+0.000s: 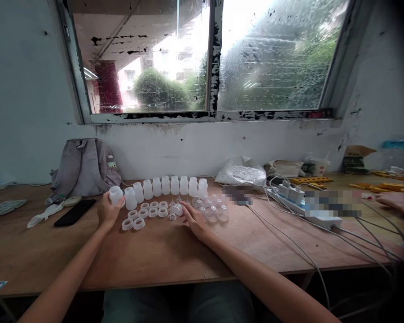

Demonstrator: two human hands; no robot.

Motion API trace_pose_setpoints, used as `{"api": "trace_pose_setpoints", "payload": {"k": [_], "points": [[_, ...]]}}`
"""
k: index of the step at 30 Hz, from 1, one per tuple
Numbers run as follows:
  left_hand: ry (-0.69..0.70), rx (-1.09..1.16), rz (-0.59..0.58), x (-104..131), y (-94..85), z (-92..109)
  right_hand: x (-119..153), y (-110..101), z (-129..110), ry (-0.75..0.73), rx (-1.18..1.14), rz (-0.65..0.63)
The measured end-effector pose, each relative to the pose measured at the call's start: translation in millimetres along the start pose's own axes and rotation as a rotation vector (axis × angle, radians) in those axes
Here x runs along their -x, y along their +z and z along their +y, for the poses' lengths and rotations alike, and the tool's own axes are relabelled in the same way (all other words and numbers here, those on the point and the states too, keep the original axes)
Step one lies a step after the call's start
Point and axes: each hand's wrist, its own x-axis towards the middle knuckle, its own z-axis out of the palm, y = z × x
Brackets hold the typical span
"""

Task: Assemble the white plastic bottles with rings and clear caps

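Observation:
My left hand [110, 210] is wrapped round a small frosted white bottle [116, 194] at the left end of a row. Several matching bottles [156, 186] stand upright side by side to its right, mouths up. In front of the row lie several translucent screw rings [138, 223]. My right hand [194, 220] reaches in with its fingers apart, the fingertips at a clear round piece [177, 209] among small transparent parts, some with pointed tips. Whether the fingertips grip this piece is hard to make out. Clear dome-shaped caps [212, 214] stand grouped just beyond that hand, partly behind it.
At the left are a grey backpack [82, 166], a black phone [74, 212] and a white plastic strip [45, 214]. A silvery bag [241, 172], a power strip [318, 218] and trailing cables occupy the right. Another person's hand [399, 201] shows at the far right, near yellow parts [387, 186].

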Motion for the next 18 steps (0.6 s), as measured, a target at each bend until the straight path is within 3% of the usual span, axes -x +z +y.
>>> {"api": "trace_pose_setpoints", "payload": {"k": [1, 3, 7, 9, 12, 15, 18], "points": [[0.121, 0.035, 0.068, 6, -4.4, 13, 0, 0, 0, -0.001, -0.014, 0.007], [0.371, 0.084, 0.058, 21, -9.8, 43, 0, 2, 1, -0.007, -0.018, 0.049], [0.801, 0.044, -0.200, 56, 4.7, 91, -1, 3, 3, -0.020, 0.022, 0.175], [0.836, 0.050, -0.246, 71, 20.5, 99, -1, 3, 5, -0.017, 0.038, 0.243], [0.759, 0.097, -0.247, 83, 39.7, 96, -3, 1, 6, 0.007, 0.056, 0.349], [0.730, 0.103, -0.250, 85, 46.2, 87, -4, 1, 6, 0.018, 0.046, 0.385], [0.760, 0.095, -0.281, 86, 46.0, 82, -4, 2, 5, -0.009, -0.003, 0.339]]}}
